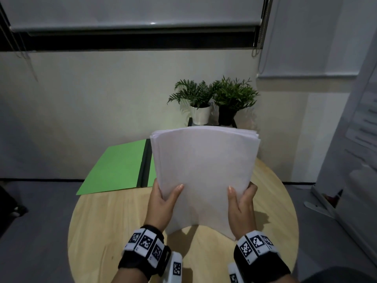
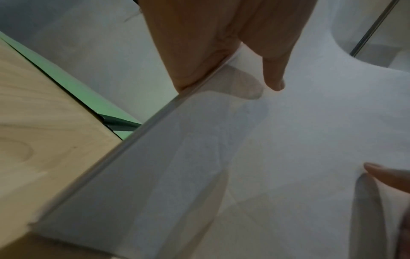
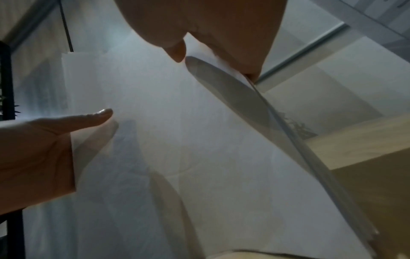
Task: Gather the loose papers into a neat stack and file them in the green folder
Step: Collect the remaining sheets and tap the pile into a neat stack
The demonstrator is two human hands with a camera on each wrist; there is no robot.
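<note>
Paper stack [image 1: 204, 170] conceals the green folder's [image 1: 120, 166] right half and both hands' fingers behind it.

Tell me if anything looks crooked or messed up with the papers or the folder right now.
Slightly. The paper stack, gripped upright by the left hand and right hand, is not yet square: sheet edges fan out at its top right corner, and its bottom edge bows. The green folder lies open and flat on the table, undamaged.
</note>
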